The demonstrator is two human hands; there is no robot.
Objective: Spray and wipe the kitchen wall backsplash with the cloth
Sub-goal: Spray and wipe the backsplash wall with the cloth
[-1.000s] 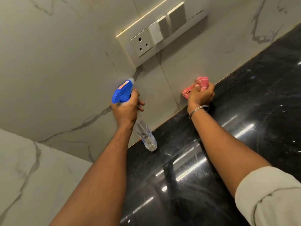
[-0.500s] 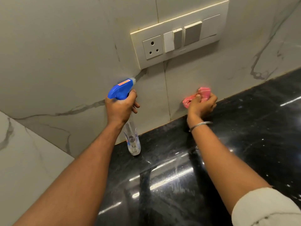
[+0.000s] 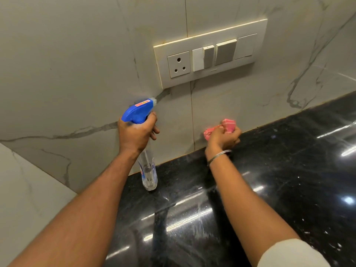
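My left hand (image 3: 134, 133) grips a clear spray bottle (image 3: 148, 172) by the neck, under its blue trigger head (image 3: 137, 111). The nozzle points at the white marble backsplash (image 3: 77, 74), just below the switch plate. My right hand (image 3: 223, 138) is closed on a bunched pink cloth (image 3: 228, 124) and presses it against the bottom of the backsplash, right above the counter's back edge. A thin metal bangle sits on that wrist.
A cream switch plate (image 3: 211, 53) with a socket and several switches is set in the wall above both hands. The glossy black stone counter (image 3: 289, 180) runs along the wall. A side wall of the same marble (image 3: 23, 199) meets it at the left.
The view has tilted and shifted, so the switch plate sits lower and more level. Both hands keep their hold; the cloth hand stays low on the wall, the bottle barely moved.
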